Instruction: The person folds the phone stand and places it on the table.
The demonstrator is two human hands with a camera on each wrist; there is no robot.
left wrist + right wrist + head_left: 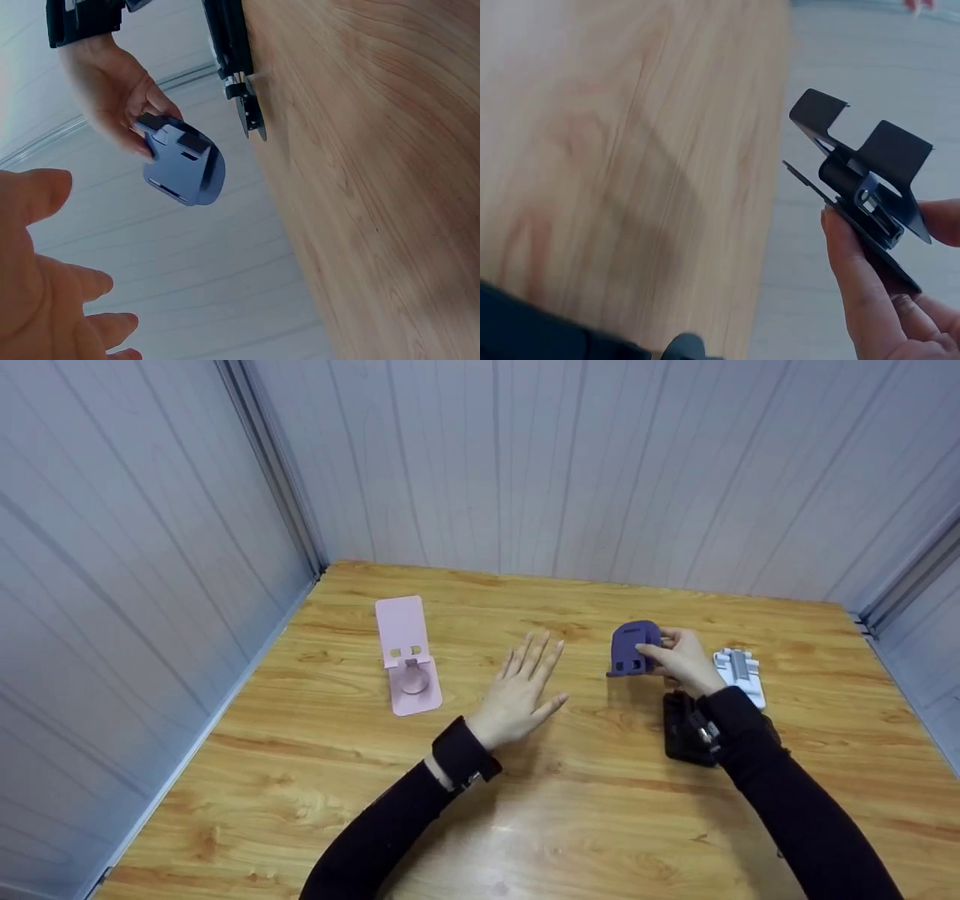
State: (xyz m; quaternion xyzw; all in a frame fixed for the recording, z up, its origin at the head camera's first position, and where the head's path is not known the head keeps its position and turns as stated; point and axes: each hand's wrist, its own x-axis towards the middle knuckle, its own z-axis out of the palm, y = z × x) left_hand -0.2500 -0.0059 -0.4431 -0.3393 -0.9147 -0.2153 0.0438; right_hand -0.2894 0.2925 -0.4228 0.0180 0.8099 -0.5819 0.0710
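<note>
My right hand (686, 660) holds a purple folding phone stand (630, 649) above the table, thumb on one face and fingers behind it. The right wrist view shows the hinge and two bent lips of this phone stand (870, 172), its two plates folded close. My left hand (517, 697) is held out over the middle of the table with its fingers straight and spread, holding nothing. In the left wrist view the fingers (90, 281) of that hand appear at the lower left, apart from the purple stand (184, 165).
A pink phone stand (401, 634) stands unfolded at the left of the wooden table (300, 780). Below my right wrist lies a black stand (684, 735), partly hidden by the sleeve. Beside it is a white stand (741, 671) with a grey strip. Panelled walls (525, 472) enclose the table.
</note>
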